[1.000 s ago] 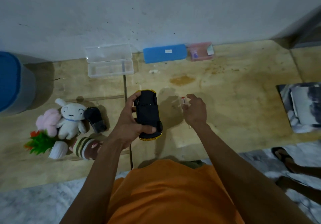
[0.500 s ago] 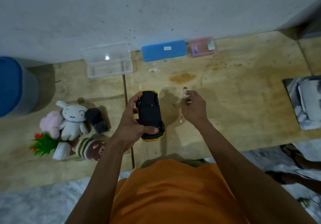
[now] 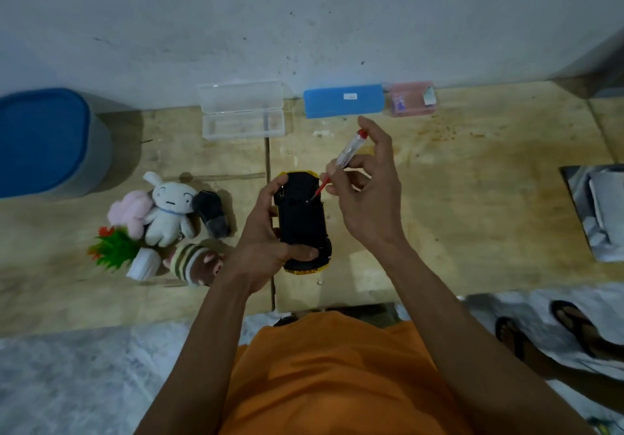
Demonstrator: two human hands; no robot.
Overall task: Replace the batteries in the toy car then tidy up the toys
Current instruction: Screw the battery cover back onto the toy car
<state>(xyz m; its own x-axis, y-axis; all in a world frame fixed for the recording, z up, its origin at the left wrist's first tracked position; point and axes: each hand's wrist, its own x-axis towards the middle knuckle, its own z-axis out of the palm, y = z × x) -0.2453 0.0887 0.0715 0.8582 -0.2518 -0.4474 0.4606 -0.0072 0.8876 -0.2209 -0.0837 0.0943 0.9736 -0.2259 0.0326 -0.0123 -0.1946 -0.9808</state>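
A yellow toy car (image 3: 302, 218) lies upside down, black underside facing up, above the wooden table (image 3: 472, 198). My left hand (image 3: 263, 242) grips the car along its left side and near end. My right hand (image 3: 368, 195) holds a clear-handled screwdriver (image 3: 342, 157) with a red cap, its tip resting on the car's underside near the far end. Left of the car lies a heap of toys: a white plush rabbit (image 3: 169, 208), a pink plush (image 3: 130, 208), a dark toy (image 3: 211, 213), a striped plush (image 3: 192, 262) and a small plastic plant (image 3: 113, 247).
An open clear plastic box (image 3: 241, 110), a blue case (image 3: 342, 100) and a pink box (image 3: 412, 98) line the wall. A blue-lidded tub (image 3: 44, 144) stands far left. A grey bag (image 3: 597, 212) lies at the right edge. A tiny screw (image 3: 319, 280) lies near the car. Sandalled feet (image 3: 540, 330) lower right.
My right hand picked the screwdriver up off the table and brought its tip onto the car's underside. My left hand kept holding the car.
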